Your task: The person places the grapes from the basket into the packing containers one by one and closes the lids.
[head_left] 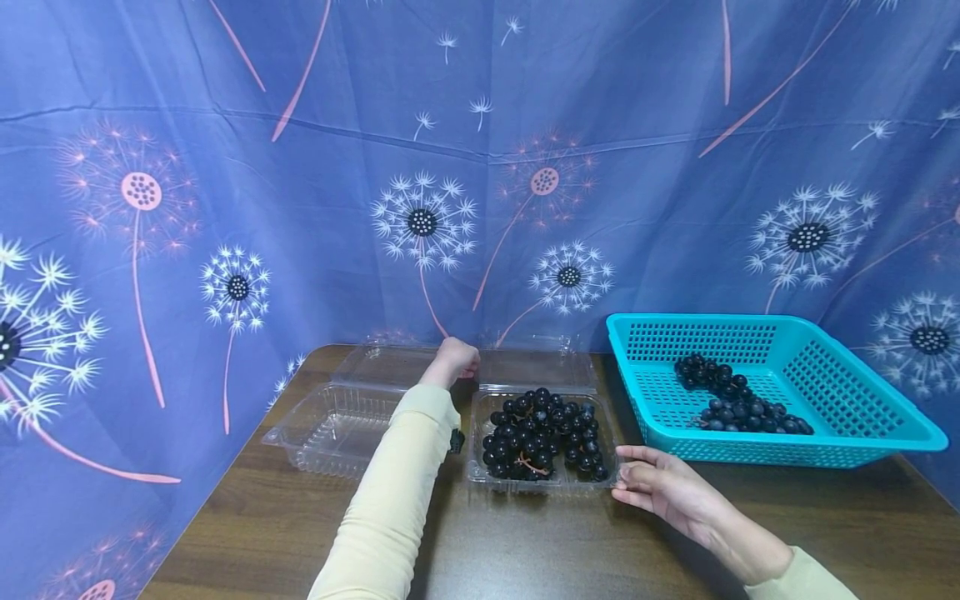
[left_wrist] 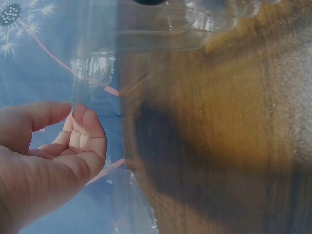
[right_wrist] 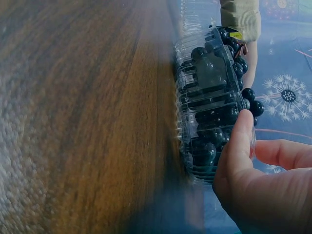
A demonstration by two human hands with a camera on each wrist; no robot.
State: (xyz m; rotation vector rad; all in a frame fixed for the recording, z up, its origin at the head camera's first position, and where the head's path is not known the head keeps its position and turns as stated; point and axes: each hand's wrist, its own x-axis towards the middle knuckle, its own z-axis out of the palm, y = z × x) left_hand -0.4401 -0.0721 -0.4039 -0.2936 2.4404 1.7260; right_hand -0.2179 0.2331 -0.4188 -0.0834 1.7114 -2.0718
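Extended left hand (head_left: 455, 358) pinches one lid (head_left: 536, 371) at 9 o'clock; right hand (head_left: 671, 496) pinches one grape box (head_left: 525, 486) at 4 o'clock. Nearby: one further box (head_left: 322, 454), one basket (head_left: 765, 451).

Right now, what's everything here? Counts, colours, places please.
Table: one, brown, underneath
Patterned cloth: one, blue, behind table
Basket: one, turquoise, right
Basket grapes: two clusters, black, inside basket
Left container: one, transparent, left
Left lid: one, transparent, behind it
Centre container: one, transparent, middle
Centre lid: one, transparent, behind it
Container grapes: count unclear, black, centre container
Wrist device: one, black, left wrist
Sleeves: two, cream, both arms
Left hand: one, bare, apparently pinching centre lid
Right hand: one, bare, gripping centre container
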